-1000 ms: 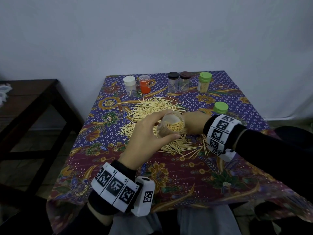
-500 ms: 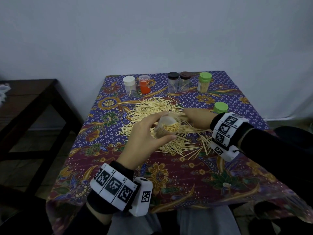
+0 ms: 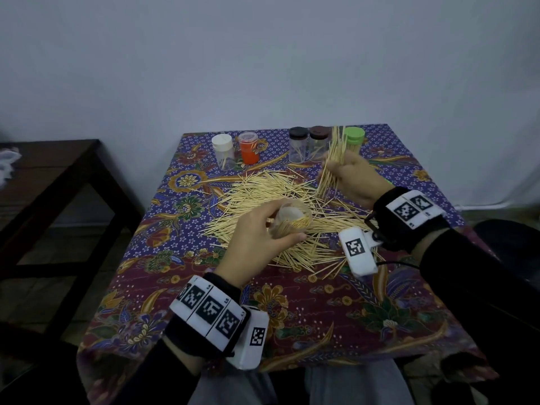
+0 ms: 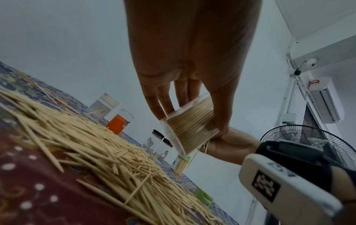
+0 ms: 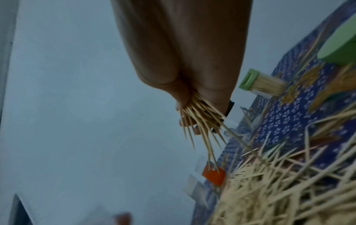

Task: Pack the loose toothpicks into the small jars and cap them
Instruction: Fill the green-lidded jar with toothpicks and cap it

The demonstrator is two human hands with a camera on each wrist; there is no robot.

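Head view: your left hand (image 3: 257, 238) grips the open jar (image 3: 292, 222), tilted with its mouth toward you and held just above the pile of loose toothpicks (image 3: 263, 194) on the table (image 3: 292, 317). It reads as roughly half full. Your right hand (image 3: 353, 176) pinches a bundle (image 3: 333, 159), lifted clear of the pile and off to the right of the jar. Along the far edge stand a white-capped jar (image 3: 223, 150), an orange jar (image 3: 249, 149), two dark-capped jars (image 3: 308, 143) and a green-capped jar (image 3: 354, 138). The white and dark ones look nearly empty; the green one appears packed.

Left wrist view: your fingers (image 4: 163, 99) curl round the jar (image 4: 190, 126); toothpicks inside lie parallel, filling much of the side that shows. A loose green cap (image 4: 204, 197) lies on the table beyond the pile.

Right wrist view: your hand (image 5: 185, 68) is clenched on the bundle (image 5: 200, 118), points fanning downward toward the pile (image 5: 279, 190).

Progress, as a judgement: early. One jar seems finished, one is mid-fill, several wait, and most toothpicks are unpacked. The held jar is not yet capped.
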